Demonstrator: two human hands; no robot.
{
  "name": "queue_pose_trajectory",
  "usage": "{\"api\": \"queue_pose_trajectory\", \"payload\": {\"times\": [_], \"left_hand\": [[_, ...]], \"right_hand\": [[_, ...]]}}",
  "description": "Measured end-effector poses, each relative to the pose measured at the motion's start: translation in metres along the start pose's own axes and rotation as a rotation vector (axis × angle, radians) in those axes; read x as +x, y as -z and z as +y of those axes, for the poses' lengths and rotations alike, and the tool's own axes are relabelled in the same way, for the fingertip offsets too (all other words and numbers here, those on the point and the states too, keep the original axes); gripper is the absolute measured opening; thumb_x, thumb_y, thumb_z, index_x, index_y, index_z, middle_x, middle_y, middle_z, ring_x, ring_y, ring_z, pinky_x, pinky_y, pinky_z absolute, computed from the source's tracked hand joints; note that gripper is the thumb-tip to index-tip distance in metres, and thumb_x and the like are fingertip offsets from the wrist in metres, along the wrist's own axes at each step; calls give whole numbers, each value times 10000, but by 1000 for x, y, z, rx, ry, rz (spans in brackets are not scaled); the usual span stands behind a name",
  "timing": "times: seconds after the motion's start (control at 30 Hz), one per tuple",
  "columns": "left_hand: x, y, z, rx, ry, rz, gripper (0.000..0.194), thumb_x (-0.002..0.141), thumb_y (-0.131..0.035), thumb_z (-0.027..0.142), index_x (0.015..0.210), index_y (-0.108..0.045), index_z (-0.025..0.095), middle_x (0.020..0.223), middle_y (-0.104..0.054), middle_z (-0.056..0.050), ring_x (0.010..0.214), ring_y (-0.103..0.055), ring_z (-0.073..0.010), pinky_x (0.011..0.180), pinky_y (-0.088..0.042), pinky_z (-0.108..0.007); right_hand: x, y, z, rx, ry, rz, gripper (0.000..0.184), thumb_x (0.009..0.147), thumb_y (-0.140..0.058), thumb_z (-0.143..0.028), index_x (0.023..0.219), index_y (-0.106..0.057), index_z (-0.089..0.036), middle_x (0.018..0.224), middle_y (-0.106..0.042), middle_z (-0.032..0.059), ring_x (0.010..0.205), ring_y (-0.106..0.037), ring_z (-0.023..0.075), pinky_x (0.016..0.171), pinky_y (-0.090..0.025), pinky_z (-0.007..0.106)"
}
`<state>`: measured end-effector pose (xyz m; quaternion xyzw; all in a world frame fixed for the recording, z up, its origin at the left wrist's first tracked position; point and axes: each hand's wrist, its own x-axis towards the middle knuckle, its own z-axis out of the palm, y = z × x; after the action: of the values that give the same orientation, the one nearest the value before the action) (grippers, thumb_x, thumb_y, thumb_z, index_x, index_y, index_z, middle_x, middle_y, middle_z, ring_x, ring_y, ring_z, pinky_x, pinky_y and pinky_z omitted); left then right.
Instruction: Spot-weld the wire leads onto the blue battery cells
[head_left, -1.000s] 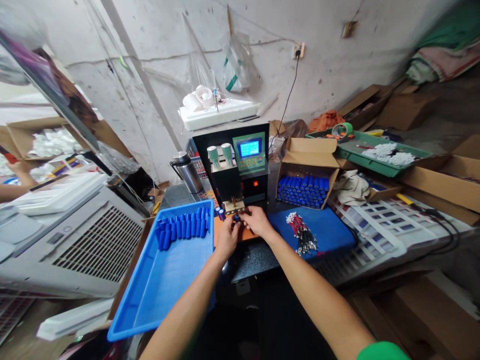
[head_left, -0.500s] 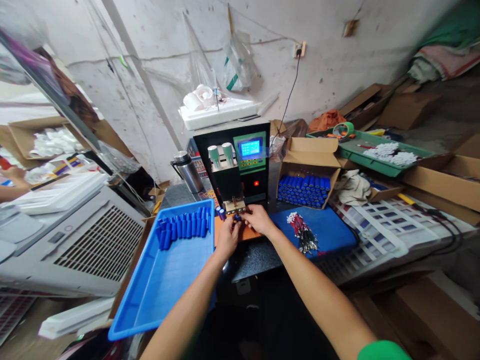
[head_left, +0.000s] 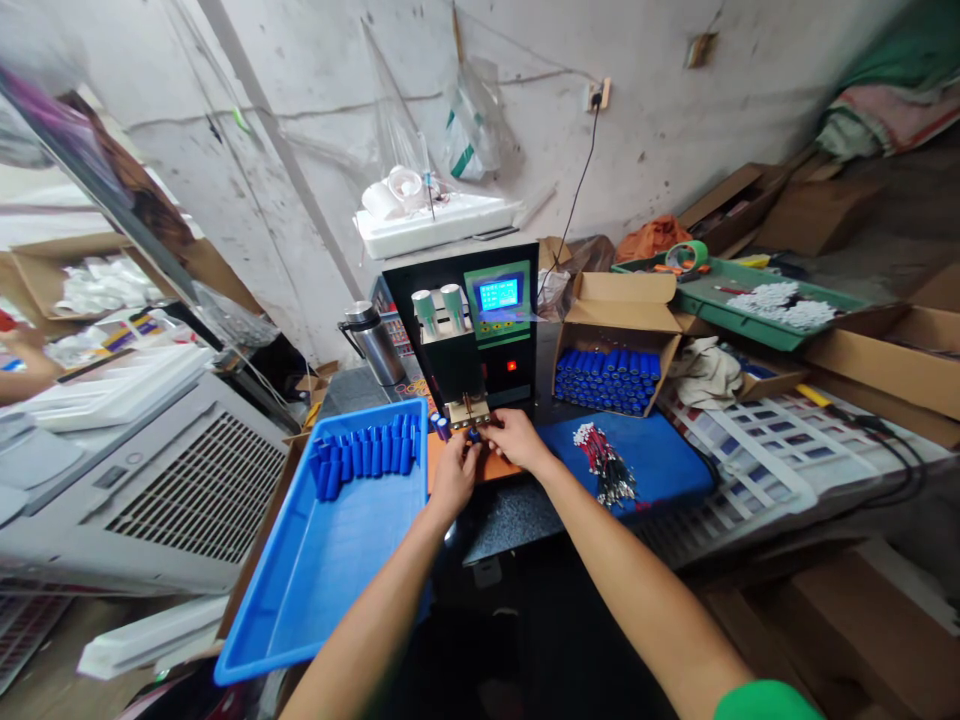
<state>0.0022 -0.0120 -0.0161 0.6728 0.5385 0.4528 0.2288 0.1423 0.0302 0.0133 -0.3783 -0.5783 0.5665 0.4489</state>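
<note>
A spot-welding machine (head_left: 517, 345) with a lit blue display stands before me. Under its electrode tips, a small blue battery cell (head_left: 474, 435) shows between my fingertips. My left hand (head_left: 454, 475) is closed round the near side of that cell. From the right, my right hand (head_left: 514, 438) is pinched close to the electrodes; what its fingertips grip is hidden. More blue cells stand just left of the electrodes on an orange board (head_left: 491, 468). A bundle of red and black wire leads (head_left: 604, 465) with white connectors lies on a blue mat (head_left: 667, 465) at the right.
On the left, a blue tray (head_left: 322, 590) holds rows of blue cells. An open carton (head_left: 619, 318) of cells stands right of the machine. Behind are a steel flask (head_left: 375, 345) and a green tray (head_left: 750, 300) of white parts. Another person's arm (head_left: 30, 370) shows far left.
The readout on the machine's display looks different. Both hands keep their places at the electrodes; the whole view has shifted very slightly.
</note>
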Motion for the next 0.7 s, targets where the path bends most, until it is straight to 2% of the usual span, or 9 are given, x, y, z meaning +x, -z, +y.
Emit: {"api": "queue_pose_trajectory", "payload": {"times": [0.23, 0.57, 0.7], "left_hand": [[-1, 0, 0, -3, 15, -7, 221, 892, -474, 233, 1063, -595, 164, 992, -665, -80, 939, -610, -203, 886, -467, -358], [0, 1, 3, -8, 12, -12, 217, 892, -470, 246, 1055, -588, 164, 992, -659, -77, 946, -601, -204, 877, -460, -348], [-1, 0, 4, -4, 27, -6, 188, 895, -473, 261, 1006, -596, 170, 944, -654, -62, 891, -602, -192, 848, -471, -336]], "right_hand": [[-2, 1, -1, -7, 11, 3, 375, 685, -687, -517, 654, -577, -159, 479, -501, -39, 404, -414, 78, 386, -299, 187], [-3, 0, -2, -19, -1, 20, 355, 712, -674, -498, 648, -574, -164, 491, -501, -34, 412, -418, 78, 387, -312, 184], [-3, 0, 2, -19, 0, 17, 314, 733, -669, -465, 705, -612, -157, 503, -519, -37, 410, -435, 83, 390, -330, 188]]}}
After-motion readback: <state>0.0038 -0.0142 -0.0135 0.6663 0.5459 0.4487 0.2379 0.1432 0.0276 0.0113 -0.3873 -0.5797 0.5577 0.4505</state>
